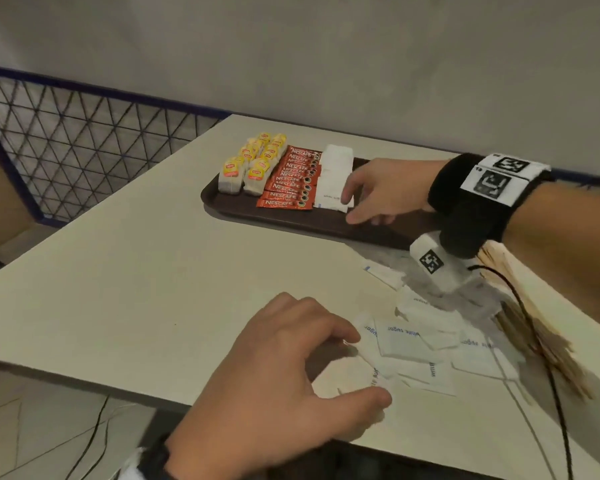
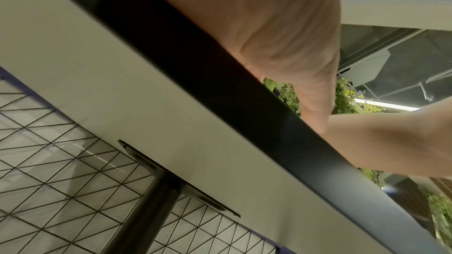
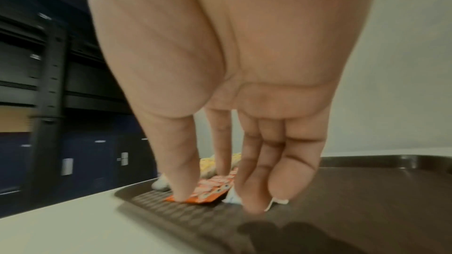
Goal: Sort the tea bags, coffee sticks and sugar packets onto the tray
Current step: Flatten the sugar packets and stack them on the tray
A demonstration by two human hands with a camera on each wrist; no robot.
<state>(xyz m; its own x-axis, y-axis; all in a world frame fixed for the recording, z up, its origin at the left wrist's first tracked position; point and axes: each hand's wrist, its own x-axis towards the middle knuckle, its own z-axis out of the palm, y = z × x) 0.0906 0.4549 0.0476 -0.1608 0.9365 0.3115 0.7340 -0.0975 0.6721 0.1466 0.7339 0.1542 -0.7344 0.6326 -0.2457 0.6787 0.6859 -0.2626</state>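
Note:
A brown tray [image 1: 229, 206] at the back of the table holds yellow-tagged tea bags [image 1: 253, 164] on its left, red coffee sticks [image 1: 291, 181] in the middle and white sugar packets [image 1: 335, 168] beside them. My right hand [image 1: 350, 209] reaches over the tray, its straight fingers touching the frontmost sugar packet [image 3: 278, 201]. In the right wrist view the thumb tip rests by the coffee sticks [image 3: 210, 190]. Near the table's front edge my left hand [image 1: 366, 368] curls thumb and fingers round a packet from the loose sugar packets [image 1: 416, 341]. The left wrist view hides those fingers behind the table edge.
A bundle of wooden stirrers [image 1: 534, 323] lies at the right beside the loose packets, with a black cable [image 1: 551, 375] draped over it. A wire mesh fence [image 1: 66, 133] stands left of the table and a plain wall behind. The table's single leg [image 2: 146, 210] shows underneath.

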